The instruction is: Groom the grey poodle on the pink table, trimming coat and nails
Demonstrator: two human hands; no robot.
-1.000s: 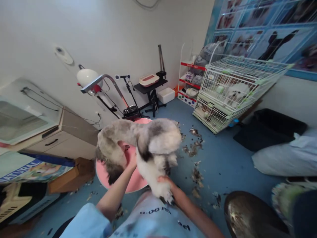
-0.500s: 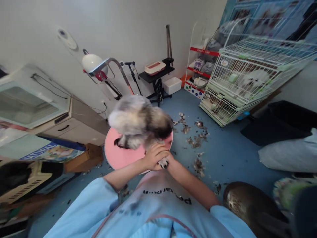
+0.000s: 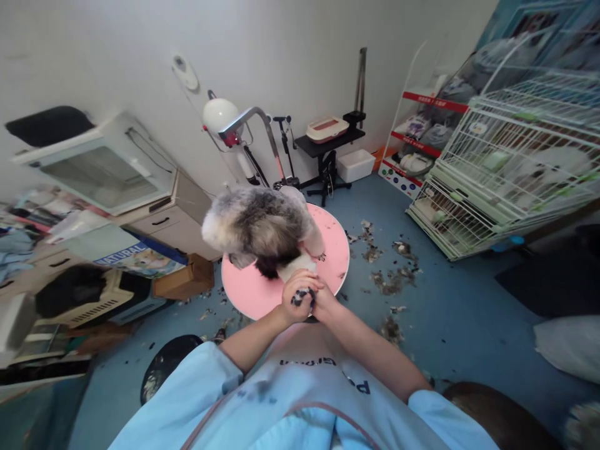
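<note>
A fluffy grey, cream and black dog (image 3: 262, 222) stands on a round pink table (image 3: 335, 250). One of its legs reaches toward me, and the paw (image 3: 302, 296), with its dark pads turned up, is wrapped in the fingers of my left hand (image 3: 296, 284). My right hand (image 3: 324, 301) is closed against the paw's right side, touching my left fingers. Whatever lies inside the right hand is hidden. Another foot of the dog rests on the pink top near its right edge.
Clumps of cut fur (image 3: 394, 280) lie on the blue floor. A metal arm (image 3: 262, 122) rises behind the table. Wire cages (image 3: 469, 187) with a white dog stand at right. A pet carrier (image 3: 103, 300) and cardboard box (image 3: 187, 278) are at left.
My view has swung left, so the room sits further right. The dog has shifted its body on the table. The held paw now shows its pads upward between my hands.
</note>
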